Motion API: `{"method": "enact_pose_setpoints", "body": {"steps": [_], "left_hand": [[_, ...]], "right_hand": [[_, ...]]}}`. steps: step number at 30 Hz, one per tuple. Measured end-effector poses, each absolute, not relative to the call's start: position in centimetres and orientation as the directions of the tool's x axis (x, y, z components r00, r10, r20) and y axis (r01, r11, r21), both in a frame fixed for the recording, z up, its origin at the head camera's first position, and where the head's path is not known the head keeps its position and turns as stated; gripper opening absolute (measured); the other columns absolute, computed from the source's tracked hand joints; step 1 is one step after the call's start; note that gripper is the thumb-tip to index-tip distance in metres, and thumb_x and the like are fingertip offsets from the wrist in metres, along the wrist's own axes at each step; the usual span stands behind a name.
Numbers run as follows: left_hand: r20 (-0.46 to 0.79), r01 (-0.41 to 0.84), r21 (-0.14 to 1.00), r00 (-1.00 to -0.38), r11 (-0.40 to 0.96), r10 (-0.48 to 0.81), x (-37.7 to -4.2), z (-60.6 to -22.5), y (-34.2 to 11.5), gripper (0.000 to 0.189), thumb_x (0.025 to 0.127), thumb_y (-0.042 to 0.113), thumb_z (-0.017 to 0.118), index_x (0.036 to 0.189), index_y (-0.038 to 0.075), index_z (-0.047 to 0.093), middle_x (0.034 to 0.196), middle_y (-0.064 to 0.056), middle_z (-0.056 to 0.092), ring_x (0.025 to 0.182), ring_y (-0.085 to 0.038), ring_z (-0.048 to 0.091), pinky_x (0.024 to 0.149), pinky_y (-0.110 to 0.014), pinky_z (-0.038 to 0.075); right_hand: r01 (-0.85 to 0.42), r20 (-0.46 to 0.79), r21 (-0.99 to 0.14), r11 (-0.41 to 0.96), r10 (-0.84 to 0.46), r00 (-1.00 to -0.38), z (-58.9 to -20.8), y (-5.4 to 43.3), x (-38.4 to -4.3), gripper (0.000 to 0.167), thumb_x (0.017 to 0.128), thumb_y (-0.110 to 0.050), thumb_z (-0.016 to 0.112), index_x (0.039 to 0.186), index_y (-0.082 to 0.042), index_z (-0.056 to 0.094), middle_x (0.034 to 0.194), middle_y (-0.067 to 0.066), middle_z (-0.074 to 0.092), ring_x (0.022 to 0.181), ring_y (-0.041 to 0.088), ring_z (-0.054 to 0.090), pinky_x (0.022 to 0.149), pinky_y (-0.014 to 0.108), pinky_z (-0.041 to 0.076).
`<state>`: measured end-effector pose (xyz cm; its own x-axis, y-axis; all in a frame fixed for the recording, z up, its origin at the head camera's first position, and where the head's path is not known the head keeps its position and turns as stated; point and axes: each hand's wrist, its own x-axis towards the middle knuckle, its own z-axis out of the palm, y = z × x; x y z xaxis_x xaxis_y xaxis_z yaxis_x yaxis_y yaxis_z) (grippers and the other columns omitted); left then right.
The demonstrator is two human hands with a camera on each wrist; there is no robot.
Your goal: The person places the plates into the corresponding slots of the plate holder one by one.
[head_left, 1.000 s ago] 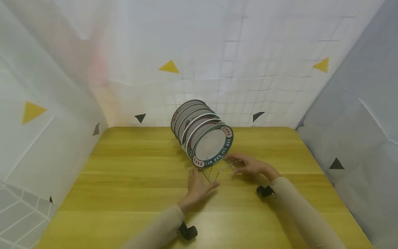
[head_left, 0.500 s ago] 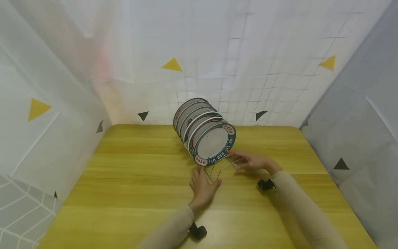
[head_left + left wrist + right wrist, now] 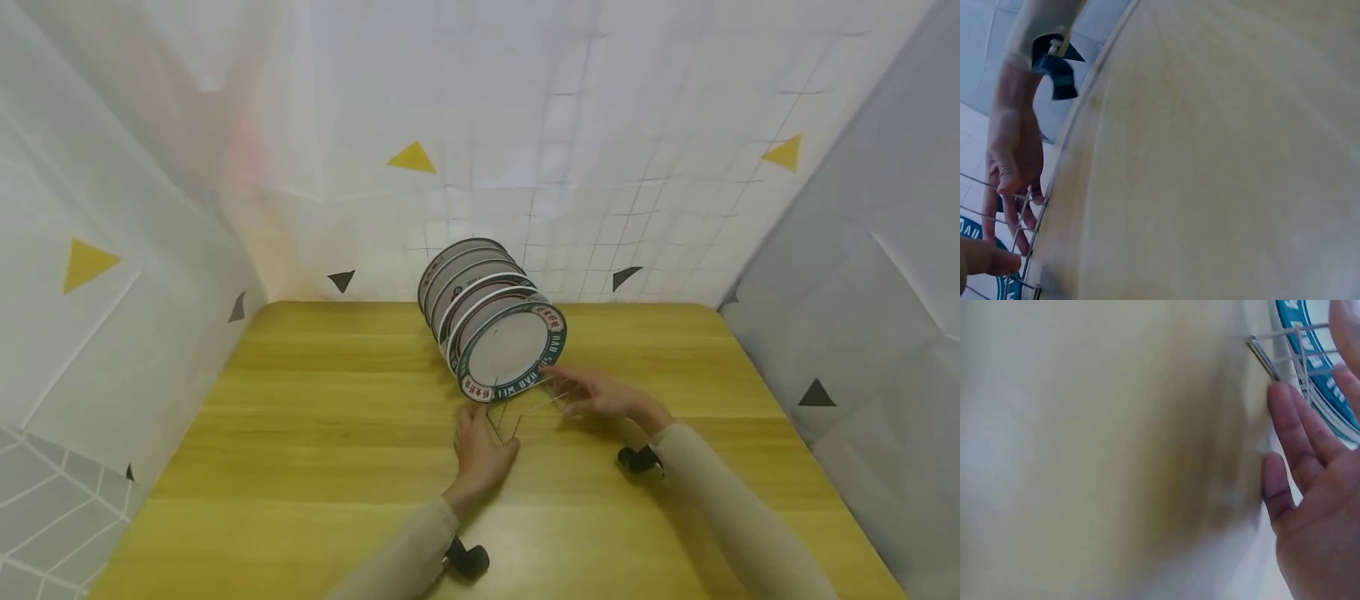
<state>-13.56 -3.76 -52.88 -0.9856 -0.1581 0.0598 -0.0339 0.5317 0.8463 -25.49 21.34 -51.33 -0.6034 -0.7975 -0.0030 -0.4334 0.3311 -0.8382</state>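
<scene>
A thin metal wire plate rack [image 3: 546, 403] stands on the wooden table with several round plates [image 3: 508, 346] upright in a slanting row. The front plate is white with a green lettered rim. My left hand [image 3: 480, 454] holds the rack's near left corner, fingers along its side and thumb at the front. At the right corner, my right hand [image 3: 606, 397] holds the rack between thumb and fingers. In the right wrist view, fingertips of the right hand [image 3: 1319, 512] touch the end of a rack wire [image 3: 1264, 360]. The left thumb [image 3: 990, 258] overlaps the rack in the left wrist view.
The yellow wooden table [image 3: 315, 450] fills the lower view. A white sheet wall [image 3: 300, 167] with yellow and black triangles rises behind it. Grey-white sheets flank both sides. Each wrist carries a black camera mount [image 3: 639, 459].
The near end of the rack, with the front plate, has shifted slightly left. My left hand has moved left with it. My right hand stays at the right corner.
</scene>
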Motion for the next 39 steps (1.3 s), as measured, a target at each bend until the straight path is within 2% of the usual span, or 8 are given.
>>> {"method": "enact_pose_setpoints", "body": {"steps": [4, 7, 14, 17, 22, 26, 30, 39], "left_hand": [[0.010, -0.042, 0.886, -0.994, 0.462, -0.109, -13.3, -52.5, -5.0, 0.075, 0.069, 0.009, 0.076, 0.137, -0.004, 0.048, 0.134, -0.018, 0.040, 0.125, -0.035, 0.039, 0.108, -0.051, 0.034], [-0.027, -0.050, 0.909, -0.998, 0.413, -0.061, -13.2, -52.3, -6.2, 0.076, 0.068, 0.004, 0.072, 0.138, -0.005, 0.046, 0.137, -0.019, 0.037, 0.126, -0.034, 0.039, 0.109, -0.049, 0.036], [-0.107, -0.067, 0.906, -0.992, 0.417, 0.072, -13.1, -51.8, -9.6, 0.080, 0.064, -0.001, 0.065, 0.141, -0.003, 0.043, 0.127, -0.017, 0.040, 0.119, -0.030, 0.042, 0.103, -0.046, 0.039], [-0.142, -0.075, 0.896, -0.982, 0.437, 0.123, -13.1, -51.5, -10.8, 0.079, 0.065, 0.000, 0.065, 0.141, -0.002, 0.043, 0.127, -0.016, 0.039, 0.118, -0.029, 0.043, 0.102, -0.043, 0.039], [-0.132, -0.031, 0.886, -0.973, 0.463, 0.187, -13.2, -51.5, -12.1, 0.076, 0.064, 0.001, 0.065, 0.137, -0.005, 0.045, 0.124, -0.017, 0.039, 0.115, -0.029, 0.044, 0.099, -0.041, 0.039], [-0.125, -0.018, 0.891, -0.970, 0.454, 0.207, -13.2, -51.7, -12.5, 0.076, 0.063, 0.000, 0.067, 0.136, -0.006, 0.045, 0.123, -0.018, 0.039, 0.101, -0.025, 0.047, 0.086, -0.031, 0.043], [-0.127, -0.022, 0.898, -0.969, 0.440, 0.212, -13.2, -51.8, -12.6, 0.077, 0.065, -0.001, 0.068, 0.137, -0.007, 0.043, 0.122, -0.018, 0.038, 0.086, -0.020, 0.045, 0.070, -0.023, 0.041], [-0.128, -0.015, 0.898, -0.965, 0.441, 0.229, -13.4, -51.5, -12.6, 0.074, 0.068, 0.000, 0.069, 0.136, -0.006, 0.042, 0.122, -0.016, 0.034, 0.085, -0.019, 0.042, 0.068, -0.022, 0.040]], "right_hand": [[-0.453, 0.035, -0.827, 0.333, -0.773, -0.633, -51.9, 20.5, -24.1, 0.077, 0.091, -0.014, 0.069, 0.154, -0.005, 0.026, 0.153, 0.018, 0.037, 0.131, 0.041, 0.045, 0.108, 0.059, 0.036], [-0.453, 0.049, -0.813, 0.365, -0.733, -0.678, -52.0, 19.8, -22.9, 0.078, 0.088, -0.018, 0.073, 0.153, -0.008, 0.030, 0.149, 0.015, 0.043, 0.128, 0.036, 0.049, 0.108, 0.057, 0.037], [-0.511, 0.156, -0.771, 0.379, -0.666, -0.729, -51.9, 17.3, -20.0, 0.082, 0.079, -0.021, 0.081, 0.146, 0.001, 0.039, 0.133, 0.019, 0.057, 0.119, 0.035, 0.056, 0.105, 0.053, 0.041], [-0.472, 0.140, -0.781, 0.409, -0.622, -0.770, -51.8, 16.3, -18.8, 0.084, 0.078, -0.024, 0.082, 0.146, 0.000, 0.040, 0.135, 0.018, 0.057, 0.124, 0.034, 0.055, 0.109, 0.052, 0.037], [-0.389, 0.075, -0.782, 0.486, -0.547, -0.834, -51.4, 15.4, -17.3, 0.087, 0.076, -0.032, 0.083, 0.148, -0.008, 0.041, 0.146, 0.012, 0.050, 0.139, 0.033, 0.041, 0.117, 0.050, 0.027], [-0.383, 0.074, -0.775, 0.503, -0.529, -0.845, -51.3, 15.1, -16.6, 0.086, 0.076, -0.032, 0.084, 0.147, -0.009, 0.042, 0.148, 0.012, 0.048, 0.142, 0.034, 0.037, 0.117, 0.054, 0.024], [-0.385, 0.080, -0.776, 0.500, -0.527, -0.846, -51.5, 15.0, -16.5, 0.086, 0.076, -0.032, 0.083, 0.148, -0.011, 0.042, 0.149, 0.011, 0.046, 0.142, 0.034, 0.036, 0.117, 0.054, 0.024], [-0.354, 0.049, -0.779, 0.517, -0.513, -0.857, -51.7, 15.3, -16.8, 0.087, 0.076, -0.038, 0.083, 0.149, -0.018, 0.040, 0.152, 0.009, 0.043, 0.143, 0.031, 0.034, 0.118, 0.052, 0.024]]}}
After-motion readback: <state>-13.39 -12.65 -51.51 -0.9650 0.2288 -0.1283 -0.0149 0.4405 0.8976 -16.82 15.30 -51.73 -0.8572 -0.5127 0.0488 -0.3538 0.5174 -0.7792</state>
